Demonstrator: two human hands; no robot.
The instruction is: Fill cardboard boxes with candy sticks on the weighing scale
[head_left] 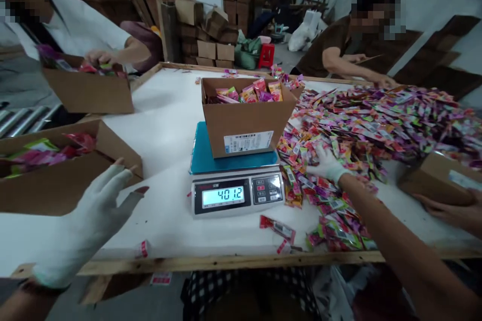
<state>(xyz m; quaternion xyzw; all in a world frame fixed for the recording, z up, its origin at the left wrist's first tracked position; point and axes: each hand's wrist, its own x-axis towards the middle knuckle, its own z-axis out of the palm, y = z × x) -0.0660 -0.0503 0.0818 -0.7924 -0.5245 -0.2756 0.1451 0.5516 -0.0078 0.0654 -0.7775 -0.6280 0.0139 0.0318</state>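
My left hand (94, 215), in a white glove with bare fingertips, has its fingers spread beside a filled carton (45, 185) at the left; nothing is in its grasp. Over the heap of candy packets (361, 125), my right hand (327, 161), also gloved, reaches with fingers apart, touching or just above the packets. A carton of packets (241, 120) with a white label stands on the blue pan of the scale (222, 198), whose display shows 401.2. One red packet (277, 228) lies in front of the scale.
Another filled carton (90, 90) stands at the back left, a person's hand in it. Across the table a person in dark clothes (331, 45) reaches to the heap. At the right edge another person's hands hold a carton (440, 175). A wooden rim (211, 263) borders the table.
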